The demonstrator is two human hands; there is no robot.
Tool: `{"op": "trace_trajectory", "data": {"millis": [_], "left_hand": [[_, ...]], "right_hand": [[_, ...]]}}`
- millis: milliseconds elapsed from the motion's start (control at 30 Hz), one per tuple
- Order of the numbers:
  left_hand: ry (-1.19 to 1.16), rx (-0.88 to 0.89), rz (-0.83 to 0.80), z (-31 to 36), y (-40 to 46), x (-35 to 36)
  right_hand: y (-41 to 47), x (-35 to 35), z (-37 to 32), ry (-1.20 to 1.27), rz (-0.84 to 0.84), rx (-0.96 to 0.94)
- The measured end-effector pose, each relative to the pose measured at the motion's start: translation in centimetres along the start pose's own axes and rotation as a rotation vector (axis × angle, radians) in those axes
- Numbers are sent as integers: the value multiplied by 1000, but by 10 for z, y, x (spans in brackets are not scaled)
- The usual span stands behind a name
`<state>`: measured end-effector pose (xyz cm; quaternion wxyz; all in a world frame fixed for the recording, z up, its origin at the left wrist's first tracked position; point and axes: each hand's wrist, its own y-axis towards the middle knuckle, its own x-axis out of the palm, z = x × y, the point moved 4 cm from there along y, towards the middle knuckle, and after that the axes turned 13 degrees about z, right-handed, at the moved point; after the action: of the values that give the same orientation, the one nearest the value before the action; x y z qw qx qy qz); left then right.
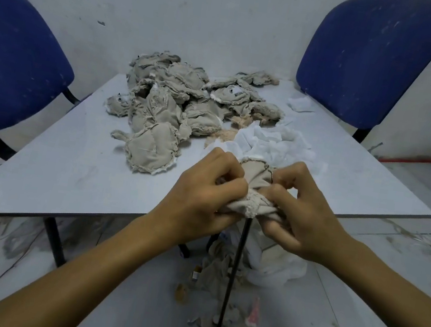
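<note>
left hand (202, 189), right hand (304, 212): fingers curled, gripping

In front of me stands a pale grey table (69, 170) on dark legs, its top scuffed and smudged. A blue padded chair (15, 65) sits at its left side and a second blue chair (373, 55) beyond its far right corner, both dusty, both on black frames. Behind them the wall (202, 9) is whitewashed, stained and chipped. A red strip (414, 160) runs along its foot. The floor (387, 270) is pale, dirty and streaked. The light is flat and cool
</note>
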<state>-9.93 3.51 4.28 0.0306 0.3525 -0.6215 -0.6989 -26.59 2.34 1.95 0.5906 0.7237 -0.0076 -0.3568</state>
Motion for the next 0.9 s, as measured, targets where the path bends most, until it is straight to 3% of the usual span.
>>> {"op": "trace_trajectory", "data": {"millis": [233,400,567,767,900], "left_hand": [[15,118,117,4,0,-5],[58,107,122,6,-22,9],[-18,-19,-55,7,-58,27],[-29,-43,-222,10,-82,29],[-51,-1,-280,10,-68,21]], "right_hand": [[4,-3,-5,-9,130,-118],[-23,16,-4,0,122,-42],[-52,36,-4,1,40,25],[-78,46,-12,106,-63,144],[-65,33,-12,19,-129,92]]}}
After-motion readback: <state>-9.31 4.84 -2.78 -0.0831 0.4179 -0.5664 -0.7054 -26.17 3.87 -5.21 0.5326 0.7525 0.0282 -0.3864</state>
